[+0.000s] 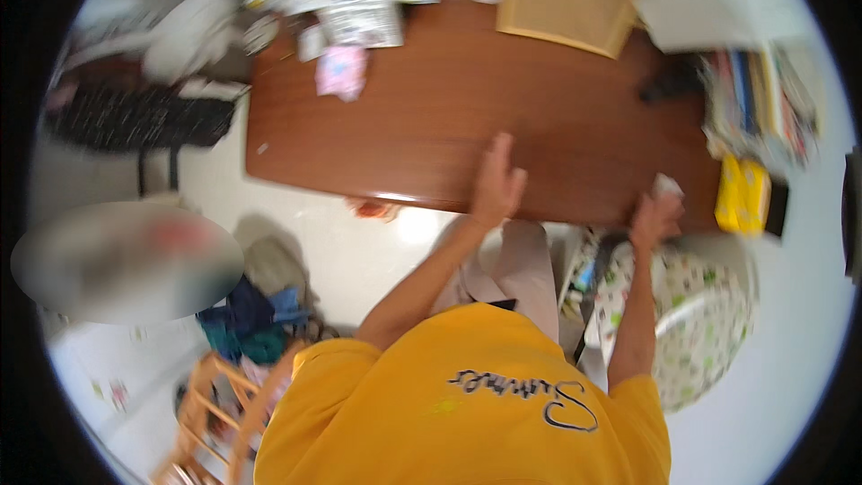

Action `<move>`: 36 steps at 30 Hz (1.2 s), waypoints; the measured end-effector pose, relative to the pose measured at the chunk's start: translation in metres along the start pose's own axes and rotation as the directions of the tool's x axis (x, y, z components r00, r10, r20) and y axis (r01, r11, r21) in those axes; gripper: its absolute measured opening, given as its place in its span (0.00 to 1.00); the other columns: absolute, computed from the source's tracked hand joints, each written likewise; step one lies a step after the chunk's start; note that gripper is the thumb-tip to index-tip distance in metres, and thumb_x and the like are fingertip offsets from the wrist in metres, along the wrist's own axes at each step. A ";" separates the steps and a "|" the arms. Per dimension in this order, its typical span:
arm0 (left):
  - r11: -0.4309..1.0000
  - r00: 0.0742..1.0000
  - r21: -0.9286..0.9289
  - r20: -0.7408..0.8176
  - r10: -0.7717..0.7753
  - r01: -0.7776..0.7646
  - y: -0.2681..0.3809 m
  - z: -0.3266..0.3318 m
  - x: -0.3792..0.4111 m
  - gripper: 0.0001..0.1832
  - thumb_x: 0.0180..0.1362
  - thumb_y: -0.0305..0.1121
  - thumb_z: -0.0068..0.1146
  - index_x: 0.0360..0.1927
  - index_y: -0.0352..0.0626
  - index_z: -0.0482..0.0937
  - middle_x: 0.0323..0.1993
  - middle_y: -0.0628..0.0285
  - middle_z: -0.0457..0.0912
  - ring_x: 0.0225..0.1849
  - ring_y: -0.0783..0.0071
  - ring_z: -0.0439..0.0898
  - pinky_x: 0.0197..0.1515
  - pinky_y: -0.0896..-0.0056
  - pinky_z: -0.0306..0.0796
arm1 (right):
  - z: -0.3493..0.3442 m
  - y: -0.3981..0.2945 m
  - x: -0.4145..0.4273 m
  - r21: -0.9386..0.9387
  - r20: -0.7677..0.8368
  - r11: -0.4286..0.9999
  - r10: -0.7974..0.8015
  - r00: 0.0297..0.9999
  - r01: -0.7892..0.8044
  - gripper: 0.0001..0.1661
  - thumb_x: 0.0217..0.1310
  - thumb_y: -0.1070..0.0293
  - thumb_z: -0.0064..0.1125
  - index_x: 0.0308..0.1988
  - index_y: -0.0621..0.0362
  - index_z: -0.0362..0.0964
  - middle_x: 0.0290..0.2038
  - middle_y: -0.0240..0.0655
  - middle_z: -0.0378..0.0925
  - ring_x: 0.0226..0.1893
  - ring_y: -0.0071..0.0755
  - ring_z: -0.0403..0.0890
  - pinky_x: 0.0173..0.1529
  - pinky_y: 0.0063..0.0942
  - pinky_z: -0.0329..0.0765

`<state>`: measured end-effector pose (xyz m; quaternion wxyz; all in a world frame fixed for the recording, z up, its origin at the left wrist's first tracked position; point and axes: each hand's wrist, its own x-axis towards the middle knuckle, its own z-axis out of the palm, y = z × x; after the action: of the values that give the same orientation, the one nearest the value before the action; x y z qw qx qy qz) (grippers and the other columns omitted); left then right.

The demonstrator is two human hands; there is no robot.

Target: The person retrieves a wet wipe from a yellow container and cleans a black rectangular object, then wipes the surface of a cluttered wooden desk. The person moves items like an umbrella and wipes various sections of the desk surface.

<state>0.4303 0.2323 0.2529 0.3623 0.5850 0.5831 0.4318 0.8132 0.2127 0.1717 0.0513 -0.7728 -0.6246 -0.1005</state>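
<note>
A brown wooden desk [417,128] spans the space before me, its surface shiny at the front edge. My left hand [497,185] is over that front edge near the middle, fingers apart and holding nothing that I can see. Farther right, my right hand [656,219] grips a small crumpled white wad [667,186], perhaps tissue or cloth; blur hides its exact kind. Just right of this hand lies a yellow soft pack [742,195] at the desk's right end.
Books and papers [754,101] are stacked at the right. A wood-framed board [572,0] leans at the back, near more papers [360,10] and a pink packet [341,72]. A patterned cover [700,330] lies below right. Left stand a black-seated chair [141,118] and a wooden rack [219,411] near clothes.
</note>
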 end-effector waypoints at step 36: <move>0.962 0.954 0.093 -0.181 -0.237 0.257 -0.017 -0.041 -0.008 0.27 0.65 0.33 0.38 0.66 0.34 0.56 0.65 0.47 0.61 0.68 0.50 0.57 0.71 0.56 0.45 | -0.042 -0.232 0.103 0.460 -0.015 0.863 -0.230 0.973 0.211 0.39 0.53 0.57 0.54 0.58 0.74 0.56 0.63 0.61 0.53 0.63 0.67 0.52 0.68 0.56 0.44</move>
<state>0.3864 0.2223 0.2517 0.3283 0.4889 0.7043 0.3965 0.6038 0.3524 0.2247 0.2075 -0.6641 -0.7158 0.0600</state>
